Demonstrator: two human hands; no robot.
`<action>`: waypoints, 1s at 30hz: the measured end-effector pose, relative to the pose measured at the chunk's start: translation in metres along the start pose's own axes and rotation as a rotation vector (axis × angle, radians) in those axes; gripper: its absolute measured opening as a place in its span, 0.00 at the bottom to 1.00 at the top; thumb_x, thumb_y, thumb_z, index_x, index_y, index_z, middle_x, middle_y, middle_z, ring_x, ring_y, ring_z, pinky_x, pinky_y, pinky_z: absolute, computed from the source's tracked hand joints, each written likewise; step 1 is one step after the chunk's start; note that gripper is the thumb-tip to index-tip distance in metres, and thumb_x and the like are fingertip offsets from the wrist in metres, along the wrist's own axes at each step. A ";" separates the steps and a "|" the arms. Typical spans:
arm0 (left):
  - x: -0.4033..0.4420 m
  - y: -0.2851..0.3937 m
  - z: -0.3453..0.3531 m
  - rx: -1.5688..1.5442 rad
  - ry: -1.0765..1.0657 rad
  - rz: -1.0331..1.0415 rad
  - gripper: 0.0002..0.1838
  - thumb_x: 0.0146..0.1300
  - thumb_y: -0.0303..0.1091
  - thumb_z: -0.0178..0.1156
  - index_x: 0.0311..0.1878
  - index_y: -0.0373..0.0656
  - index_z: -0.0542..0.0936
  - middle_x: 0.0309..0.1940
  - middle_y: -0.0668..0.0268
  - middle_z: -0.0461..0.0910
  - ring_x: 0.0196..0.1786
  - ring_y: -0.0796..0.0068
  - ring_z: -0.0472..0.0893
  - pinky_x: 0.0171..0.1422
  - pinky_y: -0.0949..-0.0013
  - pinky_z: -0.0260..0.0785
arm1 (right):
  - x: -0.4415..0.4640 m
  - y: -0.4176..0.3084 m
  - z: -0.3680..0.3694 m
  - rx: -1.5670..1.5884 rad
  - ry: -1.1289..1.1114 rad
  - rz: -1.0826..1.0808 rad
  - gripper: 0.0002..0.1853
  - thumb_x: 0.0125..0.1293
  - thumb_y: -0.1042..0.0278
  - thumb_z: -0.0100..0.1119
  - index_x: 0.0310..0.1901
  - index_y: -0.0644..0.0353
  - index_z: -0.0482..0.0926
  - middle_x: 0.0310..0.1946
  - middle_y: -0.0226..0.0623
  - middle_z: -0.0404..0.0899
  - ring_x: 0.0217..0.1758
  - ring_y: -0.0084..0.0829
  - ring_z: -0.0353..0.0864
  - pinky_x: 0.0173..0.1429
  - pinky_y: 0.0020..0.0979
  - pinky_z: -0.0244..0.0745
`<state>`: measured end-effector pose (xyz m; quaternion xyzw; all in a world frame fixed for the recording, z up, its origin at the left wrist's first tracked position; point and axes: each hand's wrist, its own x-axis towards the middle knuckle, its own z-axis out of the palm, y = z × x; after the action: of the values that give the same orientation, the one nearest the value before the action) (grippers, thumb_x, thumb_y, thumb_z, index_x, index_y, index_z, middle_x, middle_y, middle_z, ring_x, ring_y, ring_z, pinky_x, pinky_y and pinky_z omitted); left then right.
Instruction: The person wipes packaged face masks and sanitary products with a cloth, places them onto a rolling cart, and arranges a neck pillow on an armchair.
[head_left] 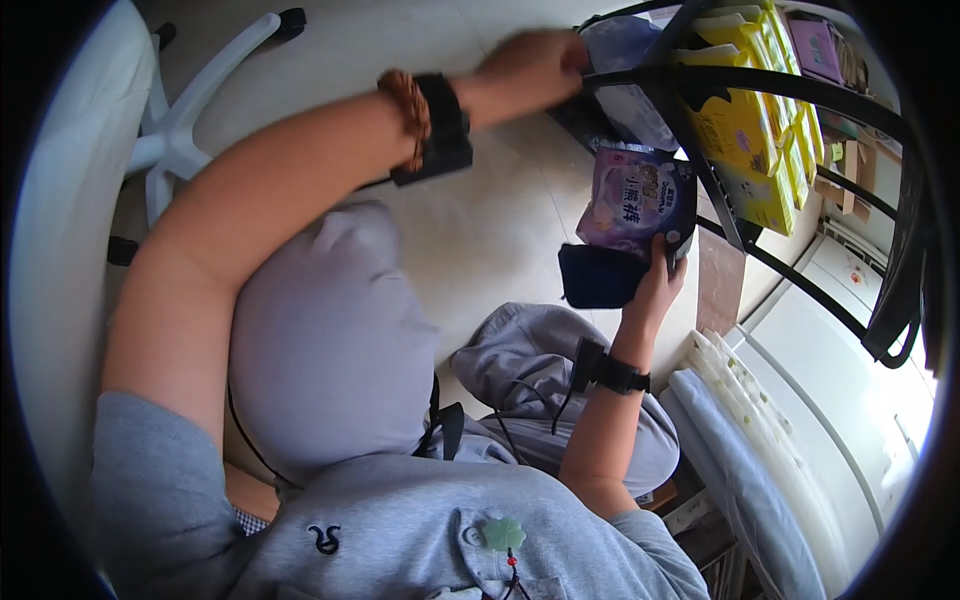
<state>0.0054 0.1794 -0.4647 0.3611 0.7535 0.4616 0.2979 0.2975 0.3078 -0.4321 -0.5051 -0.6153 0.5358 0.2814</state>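
My left hand (535, 68) reaches across the top of the view to a black-framed rack, beside a pale translucent plastic bag (630, 95). That hand is smeared by motion and its fingertips are hidden. In my right hand (655, 290) is a purple printed package (632, 200), gripped at its lower edge, below the bag. A dark, flat object (600, 277) lies against the package and the same hand; how it is held cannot be made out. Yellow packages (745, 130) stand stacked in the rack, to the right of the purple one.
The rack's black bars (800, 88) cross the upper right. A white chair base (180, 125) stands at the upper left. Folded pale fabric (735, 450) lies at the lower right, beside white drawers (810, 350). Cardboard boxes (858, 180) are behind the rack.
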 end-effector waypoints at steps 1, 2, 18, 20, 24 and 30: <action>0.014 0.000 -0.006 -0.001 0.126 0.069 0.22 0.54 0.36 0.63 0.51 0.42 0.74 0.41 0.52 0.78 0.47 0.55 0.78 0.53 0.63 0.69 | 0.007 0.002 -0.002 -0.017 0.008 -0.037 0.18 0.64 0.68 0.62 0.53 0.66 0.73 0.44 0.34 0.77 0.46 0.25 0.74 0.53 0.25 0.67; 0.027 -0.001 -0.009 -0.003 0.256 0.133 0.14 0.56 0.32 0.61 0.45 0.39 0.73 0.30 0.52 0.79 0.41 0.54 0.78 0.51 0.60 0.67 | 0.010 0.002 -0.001 -0.021 0.019 -0.071 0.18 0.65 0.68 0.62 0.53 0.66 0.73 0.45 0.34 0.78 0.46 0.24 0.74 0.54 0.25 0.67; 0.051 -0.045 0.011 0.002 0.192 0.094 0.21 0.57 0.33 0.61 0.53 0.36 0.70 0.47 0.49 0.77 0.50 0.55 0.78 0.52 0.61 0.70 | 0.036 0.026 0.025 -0.058 0.274 -0.403 0.25 0.67 0.67 0.60 0.61 0.64 0.63 0.55 0.42 0.72 0.55 0.31 0.71 0.62 0.31 0.65; 0.047 -0.034 -0.003 0.010 0.172 0.161 0.25 0.56 0.35 0.63 0.55 0.36 0.70 0.48 0.49 0.77 0.51 0.55 0.77 0.54 0.62 0.70 | 0.039 0.031 0.025 -0.140 0.285 -0.452 0.25 0.67 0.67 0.60 0.61 0.64 0.63 0.54 0.42 0.72 0.54 0.31 0.71 0.62 0.30 0.65; 0.077 -0.029 -0.010 0.039 0.088 0.299 0.31 0.53 0.41 0.67 0.58 0.37 0.69 0.53 0.48 0.75 0.53 0.53 0.77 0.56 0.61 0.70 | 0.035 0.038 0.021 -0.224 0.179 -0.392 0.24 0.66 0.68 0.61 0.59 0.65 0.65 0.51 0.41 0.73 0.52 0.29 0.72 0.60 0.29 0.66; 0.127 0.005 0.051 0.396 0.154 0.384 0.25 0.48 0.48 0.67 0.48 0.46 0.80 0.50 0.56 0.77 0.51 0.59 0.78 0.55 0.61 0.71 | 0.033 0.043 0.019 -0.339 0.042 -0.423 0.21 0.64 0.73 0.61 0.56 0.66 0.65 0.49 0.42 0.73 0.50 0.30 0.72 0.57 0.28 0.67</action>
<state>-0.0247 0.3092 -0.4953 0.5121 0.7673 0.3795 0.0705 0.2832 0.3272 -0.4841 -0.4163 -0.7820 0.3437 0.3115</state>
